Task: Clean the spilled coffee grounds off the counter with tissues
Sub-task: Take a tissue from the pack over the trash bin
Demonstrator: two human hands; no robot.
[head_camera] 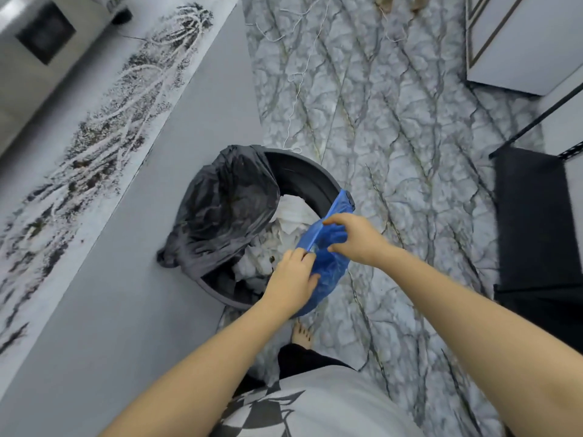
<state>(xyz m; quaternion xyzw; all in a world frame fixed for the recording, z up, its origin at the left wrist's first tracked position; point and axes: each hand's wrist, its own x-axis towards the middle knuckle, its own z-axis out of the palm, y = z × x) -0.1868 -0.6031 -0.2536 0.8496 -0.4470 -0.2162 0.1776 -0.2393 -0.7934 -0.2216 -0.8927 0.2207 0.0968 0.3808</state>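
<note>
Dark coffee grounds (94,146) lie smeared in streaks along the white counter (157,99) at the left. Below it on the floor stands a dark trash bin (303,175) with a black liner (227,209) bunched on its left side and crumpled white tissues (293,212) inside. A blue plastic bag (328,266) hangs over the bin's near right rim. My left hand (291,279) pinches the bag's edge from the left. My right hand (353,238) grips the same bag from the right, fingers curled over its top.
The grey cabinet front (132,279) drops from the counter edge beside the bin. A black rack (536,222) stands at the right, a grey cabinet (517,42) at the upper right. My bare foot (303,335) is on the marbled floor (394,137) just behind the bin.
</note>
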